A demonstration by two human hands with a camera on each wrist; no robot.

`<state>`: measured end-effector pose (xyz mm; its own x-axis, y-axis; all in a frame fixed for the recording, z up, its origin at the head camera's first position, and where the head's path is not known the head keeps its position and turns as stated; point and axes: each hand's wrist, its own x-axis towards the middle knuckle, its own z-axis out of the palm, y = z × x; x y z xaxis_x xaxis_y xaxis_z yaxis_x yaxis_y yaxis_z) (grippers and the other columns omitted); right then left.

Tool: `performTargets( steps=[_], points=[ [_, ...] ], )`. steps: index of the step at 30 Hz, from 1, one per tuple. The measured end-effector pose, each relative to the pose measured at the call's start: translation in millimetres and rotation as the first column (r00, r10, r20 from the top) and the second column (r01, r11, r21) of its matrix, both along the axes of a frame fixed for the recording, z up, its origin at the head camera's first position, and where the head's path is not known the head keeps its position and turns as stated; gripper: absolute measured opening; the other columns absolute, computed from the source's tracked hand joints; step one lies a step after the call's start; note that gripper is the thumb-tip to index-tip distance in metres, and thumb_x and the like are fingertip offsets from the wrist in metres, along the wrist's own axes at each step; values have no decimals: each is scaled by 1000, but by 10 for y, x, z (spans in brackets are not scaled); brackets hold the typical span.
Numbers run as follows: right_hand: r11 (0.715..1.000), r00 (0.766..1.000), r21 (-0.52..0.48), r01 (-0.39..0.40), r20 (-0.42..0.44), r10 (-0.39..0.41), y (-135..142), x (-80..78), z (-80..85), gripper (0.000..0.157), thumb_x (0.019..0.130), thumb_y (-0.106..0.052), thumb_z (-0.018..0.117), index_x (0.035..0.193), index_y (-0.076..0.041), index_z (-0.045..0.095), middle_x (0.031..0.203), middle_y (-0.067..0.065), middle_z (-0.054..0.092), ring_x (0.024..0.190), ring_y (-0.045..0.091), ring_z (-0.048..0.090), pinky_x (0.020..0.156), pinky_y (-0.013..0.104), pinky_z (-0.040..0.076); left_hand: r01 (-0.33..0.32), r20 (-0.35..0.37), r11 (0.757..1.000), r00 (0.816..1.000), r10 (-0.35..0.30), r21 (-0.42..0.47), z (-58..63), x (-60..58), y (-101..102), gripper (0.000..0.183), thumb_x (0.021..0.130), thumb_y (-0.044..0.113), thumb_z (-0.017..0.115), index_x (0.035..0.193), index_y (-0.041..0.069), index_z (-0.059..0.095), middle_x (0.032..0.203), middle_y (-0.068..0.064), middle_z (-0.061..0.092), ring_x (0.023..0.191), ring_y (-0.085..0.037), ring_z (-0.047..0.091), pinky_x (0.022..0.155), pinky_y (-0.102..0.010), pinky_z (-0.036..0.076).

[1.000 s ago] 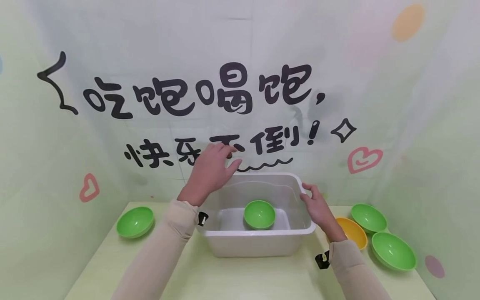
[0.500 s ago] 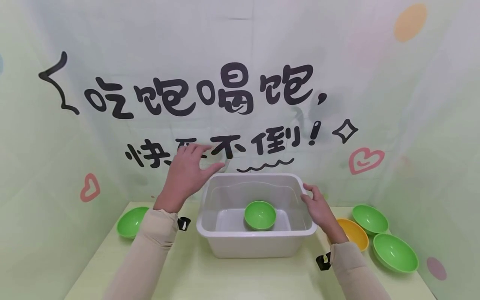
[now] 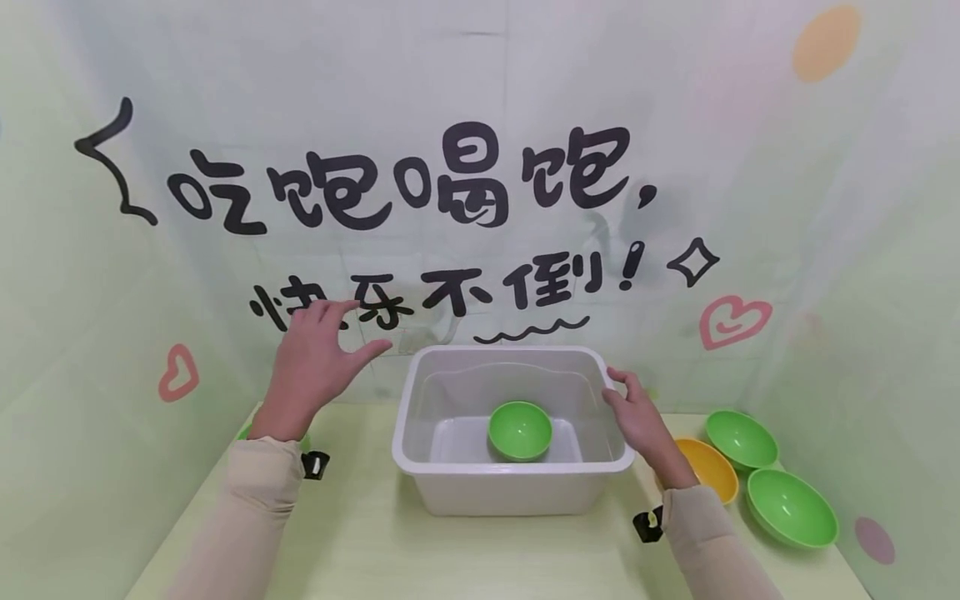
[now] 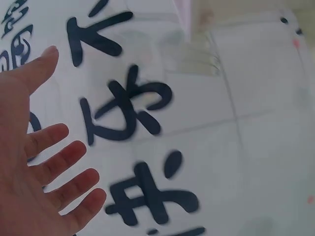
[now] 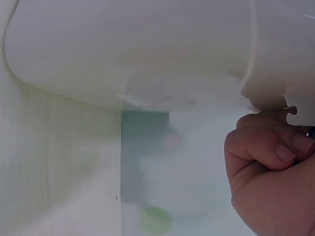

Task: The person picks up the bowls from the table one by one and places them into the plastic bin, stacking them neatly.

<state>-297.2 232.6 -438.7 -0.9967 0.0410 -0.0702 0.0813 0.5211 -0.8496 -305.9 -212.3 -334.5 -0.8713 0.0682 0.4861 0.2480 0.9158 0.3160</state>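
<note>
A white rectangular basin (image 3: pixel 510 492) stands on the table, with a small green bowl (image 3: pixel 520 431) inside it. My right hand (image 3: pixel 636 417) grips the basin's right rim; in the right wrist view its curled fingers (image 5: pixel 256 147) are tucked under the lip. To the basin's left my left hand (image 3: pixel 311 362) is raised and holds nothing. Its fingers and thumb are spread apart, as the left wrist view shows with the palm (image 4: pixel 24 191) in sight. Behind the left wrist, another green bowl (image 3: pixel 305 442) is mostly hidden.
On the right of the table (image 3: pixel 495 554) lie an orange bowl (image 3: pixel 712 473), partly covered by the right forearm, and two green bowls, one farther back (image 3: pixel 742 439) and one nearer (image 3: pixel 792 508). A pale wall sheet (image 3: pixel 480 75) with black lettering rises close behind the basin.
My left hand has moved left and slightly down, from above the basin's left rim to over the left green bowl. The right hand keeps its place on the basin.
</note>
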Motion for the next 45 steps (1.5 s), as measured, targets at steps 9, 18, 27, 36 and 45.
performTargets(
  steps=[9,18,27,36,45],
  points=[
    [999,1000,-37,-3,7,3,15,12,-4,56,109,-31,40,158,-10,27,158,25,39,126,42,57,104,55,52,-113,150,992,983,103,61,-288,45,-404,94,86,71,64,149,4,46,148,-29,42,133,-54,36,97,-70,43],
    [999,1000,-38,4,18,-4,12,-20,-15,56,109,-35,40,159,-13,27,161,23,37,130,42,56,106,56,51,-170,236,977,962,136,130,-564,134,-646,99,86,73,63,151,1,42,150,-32,37,132,-55,32,96,-70,42],
    [999,1000,-48,8,21,-7,3,-28,6,55,108,-34,40,159,-14,28,163,21,35,130,42,54,108,57,49,-216,273,966,947,171,143,-860,226,-785,100,85,71,65,150,-2,43,150,-36,36,131,-59,31,99,-70,38],
    [998,1000,-61,16,21,-15,16,-16,-14,54,109,-31,39,158,-12,29,165,21,32,133,41,52,111,58,46,-233,313,965,931,186,119,-1149,191,-902,103,83,68,71,150,-3,40,155,-37,27,135,-61,24,102,-71,33],
    [998,1000,-62,12,13,-11,14,-23,-12,54,109,-31,40,158,-12,29,165,20,33,132,41,53,109,57,48,-269,365,958,905,218,96,-1426,178,-1020,108,81,73,68,153,-1,37,158,-37,21,136,-63,21,100,-75,33]
  ],
)
